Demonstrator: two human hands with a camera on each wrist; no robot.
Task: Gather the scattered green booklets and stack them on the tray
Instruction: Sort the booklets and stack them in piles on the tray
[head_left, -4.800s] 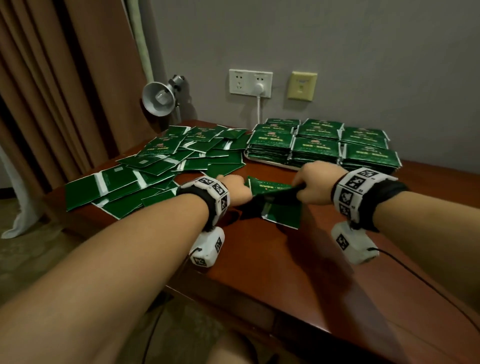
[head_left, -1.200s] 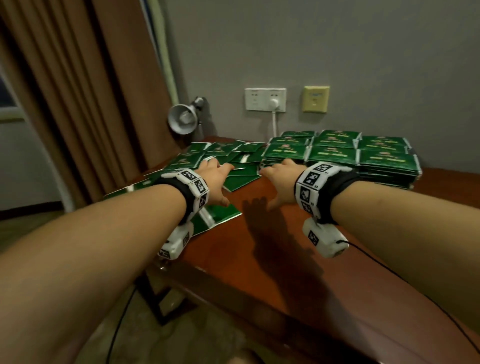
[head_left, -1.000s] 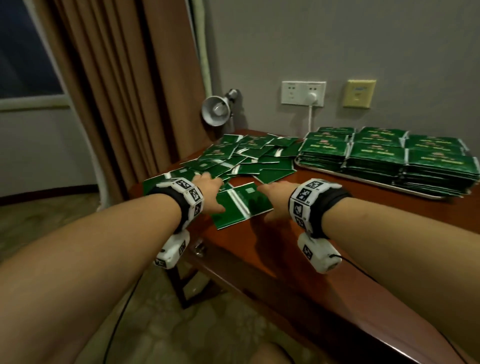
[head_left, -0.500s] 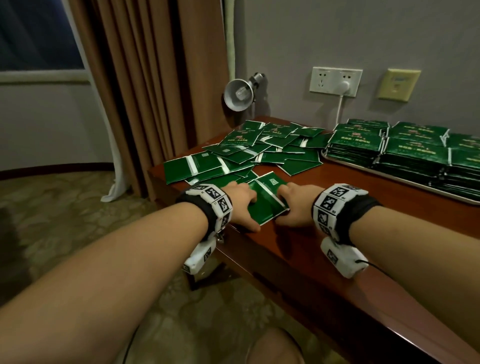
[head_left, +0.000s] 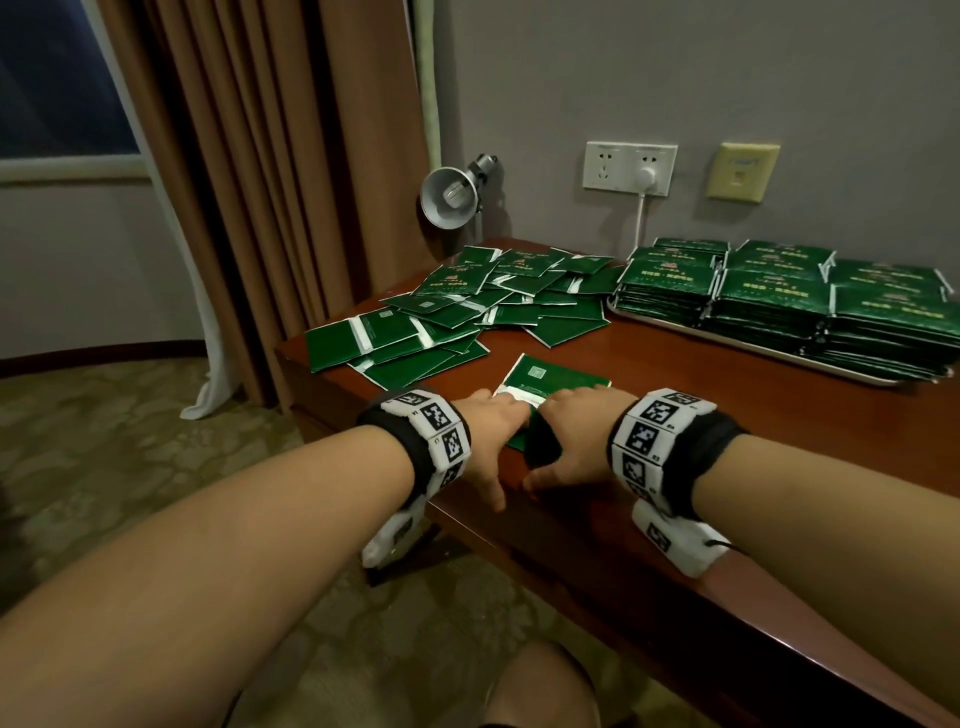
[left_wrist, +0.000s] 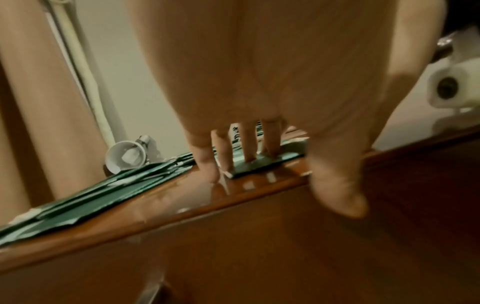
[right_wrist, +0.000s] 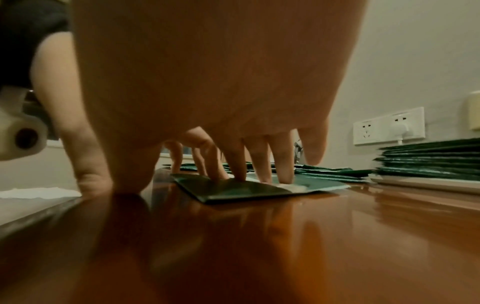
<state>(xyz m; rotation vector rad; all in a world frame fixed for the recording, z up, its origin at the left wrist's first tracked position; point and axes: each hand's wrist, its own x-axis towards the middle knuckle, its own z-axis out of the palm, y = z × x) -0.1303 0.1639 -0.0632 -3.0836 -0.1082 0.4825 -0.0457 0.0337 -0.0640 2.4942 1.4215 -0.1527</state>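
Both arms reach forward, side by side. The left hand (head_left: 491, 431) and right hand (head_left: 582, 431) lie palm down, close together. Their fingers (right_wrist: 281, 158) are straight and spread, tips pressing down, and both thumbs point inward.

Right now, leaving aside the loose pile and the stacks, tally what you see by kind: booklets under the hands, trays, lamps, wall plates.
Booklets under left hand and right hand: 1
Trays: 1
Lamps: 1
Wall plates: 2, white and yellow
Total: 5

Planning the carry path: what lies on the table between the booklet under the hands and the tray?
Nothing: in the head view, only bare tabletop separates the booklet from the tray.
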